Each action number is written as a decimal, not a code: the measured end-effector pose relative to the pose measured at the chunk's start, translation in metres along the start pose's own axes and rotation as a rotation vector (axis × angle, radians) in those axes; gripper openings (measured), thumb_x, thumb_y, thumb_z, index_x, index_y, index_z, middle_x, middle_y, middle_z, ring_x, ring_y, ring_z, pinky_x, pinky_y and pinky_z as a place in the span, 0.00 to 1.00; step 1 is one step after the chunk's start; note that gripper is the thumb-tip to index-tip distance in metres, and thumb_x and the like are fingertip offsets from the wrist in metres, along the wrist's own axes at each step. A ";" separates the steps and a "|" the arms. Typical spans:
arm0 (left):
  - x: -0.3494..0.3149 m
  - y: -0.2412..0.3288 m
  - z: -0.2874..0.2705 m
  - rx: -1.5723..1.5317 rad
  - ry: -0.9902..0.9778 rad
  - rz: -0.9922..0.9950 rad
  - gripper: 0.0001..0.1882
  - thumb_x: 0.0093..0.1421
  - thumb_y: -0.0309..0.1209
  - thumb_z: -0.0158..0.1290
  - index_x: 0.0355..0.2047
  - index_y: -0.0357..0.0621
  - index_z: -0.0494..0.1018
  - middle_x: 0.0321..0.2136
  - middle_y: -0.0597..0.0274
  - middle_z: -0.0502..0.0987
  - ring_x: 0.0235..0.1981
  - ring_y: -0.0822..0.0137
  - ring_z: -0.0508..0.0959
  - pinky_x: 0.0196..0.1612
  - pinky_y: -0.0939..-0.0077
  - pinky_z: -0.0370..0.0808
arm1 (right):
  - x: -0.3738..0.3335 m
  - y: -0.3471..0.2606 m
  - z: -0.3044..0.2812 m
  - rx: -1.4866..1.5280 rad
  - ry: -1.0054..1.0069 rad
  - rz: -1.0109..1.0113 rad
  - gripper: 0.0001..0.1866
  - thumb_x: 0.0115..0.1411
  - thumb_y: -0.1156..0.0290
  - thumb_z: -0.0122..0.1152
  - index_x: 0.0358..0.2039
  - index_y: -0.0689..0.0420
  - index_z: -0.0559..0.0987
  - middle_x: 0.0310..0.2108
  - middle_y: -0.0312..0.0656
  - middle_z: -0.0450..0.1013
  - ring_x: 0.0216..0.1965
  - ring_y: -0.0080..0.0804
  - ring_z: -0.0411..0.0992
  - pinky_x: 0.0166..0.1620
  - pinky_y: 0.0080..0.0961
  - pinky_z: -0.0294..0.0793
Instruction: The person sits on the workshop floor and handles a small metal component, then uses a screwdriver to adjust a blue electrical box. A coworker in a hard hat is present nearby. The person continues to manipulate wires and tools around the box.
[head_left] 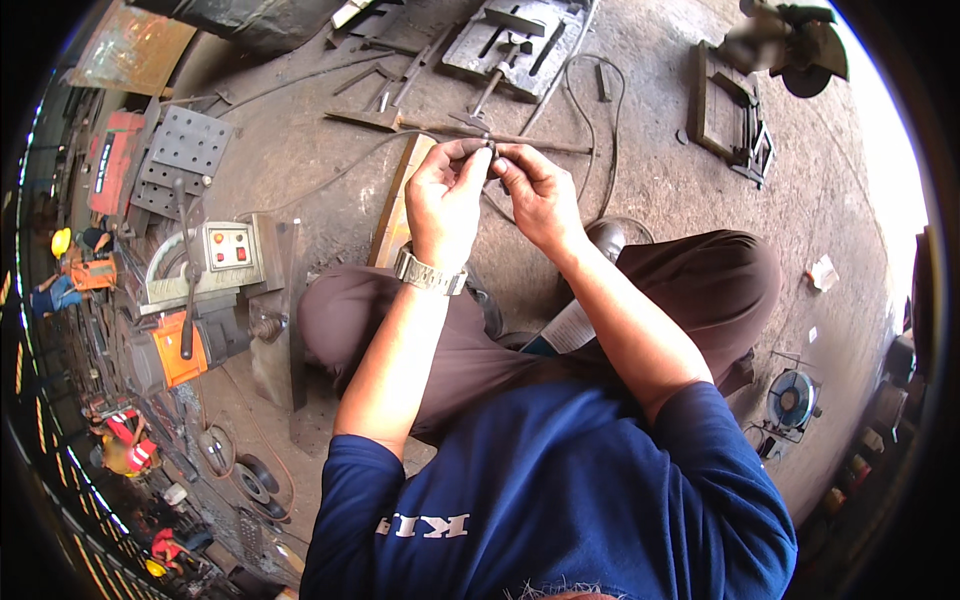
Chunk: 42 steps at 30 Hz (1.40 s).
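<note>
By the yellowish beam (398, 205), left hand (445, 208) pinches a small dark piece (491, 147), right hand (541, 200) curled, gripping it too

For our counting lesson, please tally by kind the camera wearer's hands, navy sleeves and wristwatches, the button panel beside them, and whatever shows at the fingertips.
Hands: 2 (left hand, right hand)
Navy sleeves: 2 (left sleeve, right sleeve)
Wristwatch: 1
Button panel: 1
Small dark piece at the fingertips: 1 discernible, partly hidden
Total: 7
</note>
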<state>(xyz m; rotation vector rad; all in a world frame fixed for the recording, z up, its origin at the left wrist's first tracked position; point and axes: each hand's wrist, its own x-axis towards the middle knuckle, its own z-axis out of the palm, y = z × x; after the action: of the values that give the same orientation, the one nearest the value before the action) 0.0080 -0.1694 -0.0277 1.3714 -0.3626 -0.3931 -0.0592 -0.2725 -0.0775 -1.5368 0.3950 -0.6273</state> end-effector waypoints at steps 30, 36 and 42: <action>0.004 -0.034 -0.006 -0.030 0.000 0.017 0.08 0.68 0.23 0.53 0.44 0.33 0.78 0.38 0.63 0.81 0.39 0.77 0.79 0.44 0.83 0.76 | 0.001 0.028 0.000 -0.074 0.132 -0.185 0.10 0.53 0.76 0.74 0.34 0.60 0.81 0.30 0.42 0.76 0.32 0.31 0.77 0.36 0.25 0.76; 0.003 -0.030 -0.009 -0.061 0.004 0.012 0.08 0.68 0.22 0.52 0.45 0.33 0.77 0.38 0.63 0.81 0.39 0.76 0.79 0.44 0.83 0.76 | 0.000 0.023 0.003 -0.054 0.122 -0.164 0.12 0.52 0.75 0.76 0.33 0.60 0.80 0.29 0.41 0.76 0.31 0.29 0.76 0.35 0.25 0.76; 0.005 -0.031 -0.008 -0.072 0.021 -0.023 0.08 0.67 0.23 0.54 0.45 0.32 0.78 0.38 0.60 0.82 0.39 0.75 0.80 0.45 0.83 0.77 | -0.001 0.021 0.003 -0.078 0.105 -0.140 0.12 0.53 0.74 0.75 0.35 0.60 0.80 0.28 0.40 0.76 0.29 0.26 0.75 0.34 0.24 0.76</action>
<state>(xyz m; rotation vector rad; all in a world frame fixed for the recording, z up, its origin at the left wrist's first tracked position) 0.0144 -0.1693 -0.0591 1.3089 -0.3125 -0.4064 -0.0550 -0.2710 -0.0987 -1.6197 0.3973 -0.8121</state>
